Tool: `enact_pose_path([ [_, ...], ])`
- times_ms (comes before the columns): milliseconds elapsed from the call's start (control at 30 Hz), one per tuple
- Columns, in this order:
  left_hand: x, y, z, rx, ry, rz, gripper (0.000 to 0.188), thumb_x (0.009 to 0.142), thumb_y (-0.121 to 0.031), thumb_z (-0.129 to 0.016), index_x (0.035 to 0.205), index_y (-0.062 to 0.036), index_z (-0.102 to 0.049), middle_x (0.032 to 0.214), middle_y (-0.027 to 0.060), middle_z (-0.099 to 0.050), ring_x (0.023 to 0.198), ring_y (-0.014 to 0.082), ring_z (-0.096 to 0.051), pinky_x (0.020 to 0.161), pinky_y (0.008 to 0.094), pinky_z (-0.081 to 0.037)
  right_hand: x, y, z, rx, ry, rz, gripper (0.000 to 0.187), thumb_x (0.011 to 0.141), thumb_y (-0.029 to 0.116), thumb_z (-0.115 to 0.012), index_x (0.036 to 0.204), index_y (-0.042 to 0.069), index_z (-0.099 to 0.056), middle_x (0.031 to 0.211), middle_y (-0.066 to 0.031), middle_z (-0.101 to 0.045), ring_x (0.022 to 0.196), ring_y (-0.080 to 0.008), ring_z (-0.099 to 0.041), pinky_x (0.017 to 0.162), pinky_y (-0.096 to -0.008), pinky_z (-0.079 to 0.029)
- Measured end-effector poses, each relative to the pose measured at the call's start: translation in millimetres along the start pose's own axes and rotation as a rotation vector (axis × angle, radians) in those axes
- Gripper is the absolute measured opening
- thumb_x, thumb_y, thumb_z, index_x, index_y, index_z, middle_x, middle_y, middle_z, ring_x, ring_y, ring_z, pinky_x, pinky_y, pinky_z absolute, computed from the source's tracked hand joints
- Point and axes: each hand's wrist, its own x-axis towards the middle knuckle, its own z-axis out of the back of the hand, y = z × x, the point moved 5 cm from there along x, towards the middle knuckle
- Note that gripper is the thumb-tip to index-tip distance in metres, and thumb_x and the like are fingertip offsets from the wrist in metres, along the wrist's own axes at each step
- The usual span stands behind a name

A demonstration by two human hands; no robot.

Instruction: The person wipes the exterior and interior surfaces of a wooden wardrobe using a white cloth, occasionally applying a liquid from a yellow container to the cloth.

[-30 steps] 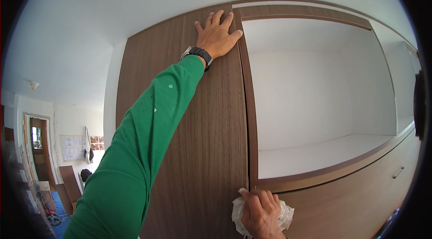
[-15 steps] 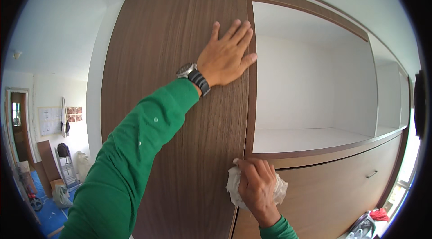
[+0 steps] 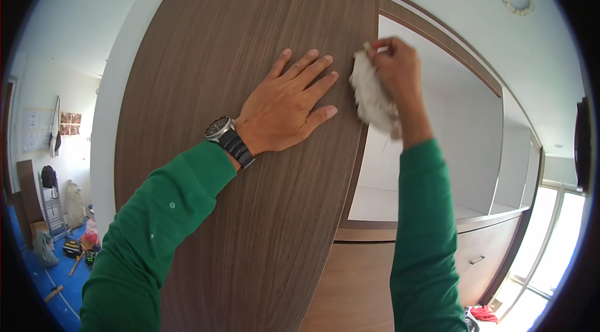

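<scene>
Left hand [image 3: 284,104] spread on a brown wood-grain panel [image 3: 269,219], right hand [image 3: 403,69] gripping a blurred whitish cloth [image 3: 370,91] by the panel's right edge, contact unclear: apparently a wiping step, where another stroke would call for a firm hold. Far left, a stepladder [image 3: 54,213] stands on blue floor covering [image 3: 67,281].

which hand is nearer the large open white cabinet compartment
Right hand: in front of the compartment, at its left side. Left hand: spread on the brown woodgrain panel, farther left.
</scene>
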Motion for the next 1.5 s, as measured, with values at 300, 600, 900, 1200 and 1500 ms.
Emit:
enact_pose_path([
  [300, 0, -5, -1, 0.045, -0.075, 0.022, 0.063, 0.102, -0.055, -0.050, 0.141, -0.0055, -0.056, 0.154, 0.0147, -0.047, 0.147, 0.0333, -0.039, 0.122, 0.0578, -0.027, 158, -26, -26, 0.449, 0.112, -0.318, 0.020, 0.088, 0.013, -0.076, 0.101, -0.003, -0.077, 0.084, -0.0102, -0.074, 0.065, -0.0189, -0.069, 0.055, -0.0358, -0.056],
  [600, -2, -6, 0, 0.015, -0.123, 0.030, 0.061, 0.101, -0.054, -0.054, 0.137, -0.0053, -0.059, 0.151, 0.0145, -0.051, 0.144, 0.0326, -0.043, 0.120, 0.0574, -0.030, 216, -22, -32, -0.121, -0.075, -0.016, 0.025, 0.086, 0.021, -0.074, 0.089, -0.003, -0.074, 0.085, -0.0121, -0.074, 0.077, -0.0194, -0.070, 0.070, -0.0358, -0.052],
  [900, 5, -9, 0, 0.025, -0.184, 0.049, 0.057, 0.101, -0.051, -0.056, 0.134, -0.0041, -0.061, 0.146, 0.0130, -0.055, 0.141, 0.0301, -0.047, 0.119, 0.0538, -0.033, 48, -30, -5, -0.156, 0.013, 0.121, 0.025, 0.086, 0.028, -0.069, 0.098, 0.009, -0.081, 0.087, -0.0148, -0.076, 0.086, -0.0280, -0.072, 0.081, -0.0384, -0.055],
  [1200, 1, 4, -5, 0.022, -0.002, 0.028, 0.076, 0.103, -0.057, -0.047, 0.147, 0.0038, -0.047, 0.158, 0.0237, -0.040, 0.149, 0.0436, -0.033, 0.122, 0.0622, -0.024, -206, -4, 16, 0.071, 0.076, -0.264, 0.025, 0.086, 0.022, -0.074, 0.093, -0.002, -0.076, 0.077, -0.0153, -0.073, 0.067, -0.0215, -0.065, 0.068, -0.0334, -0.052],
  [1500, -19, -47, -17, 0.133, -0.056, 0.020, 0.082, 0.104, -0.061, -0.039, 0.150, 0.0059, -0.043, 0.159, 0.0319, -0.032, 0.151, 0.0461, -0.027, 0.123, 0.0651, -0.018, -389, 13, 52, 0.062, 0.209, -0.206, 0.005, 0.087, -0.001, -0.071, 0.091, 0.002, -0.069, 0.080, -0.0129, -0.066, 0.065, -0.0299, -0.067, 0.059, -0.0369, -0.051],
])
